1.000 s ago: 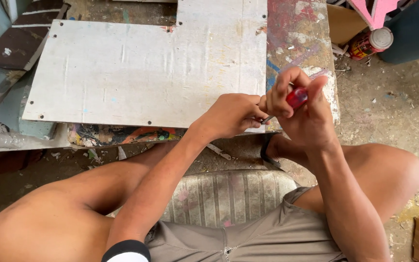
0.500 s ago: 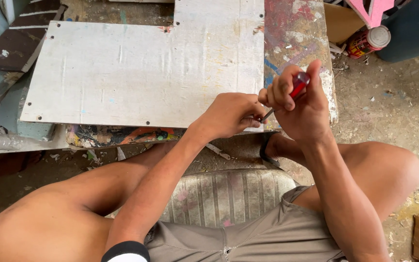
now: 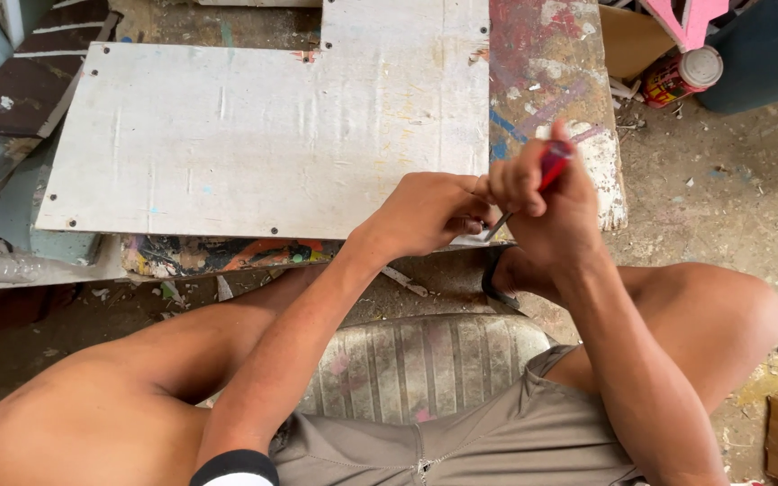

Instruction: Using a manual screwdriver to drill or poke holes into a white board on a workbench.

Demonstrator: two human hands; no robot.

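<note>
My right hand (image 3: 556, 211) is clenched around a red-handled screwdriver (image 3: 551, 162), its metal shaft angling down to the near right corner of the white board (image 3: 254, 135). My left hand (image 3: 429, 211) is closed just beside it, fingers pinched at the tip; whatever they hold is hidden. The board lies on the paint-splashed bench (image 3: 556, 72) ahead of both hands. I judge the tip could slip off and jab the left fingers, since they touch the shaft's end. A spray can (image 3: 682, 76) lies well right.
</note>
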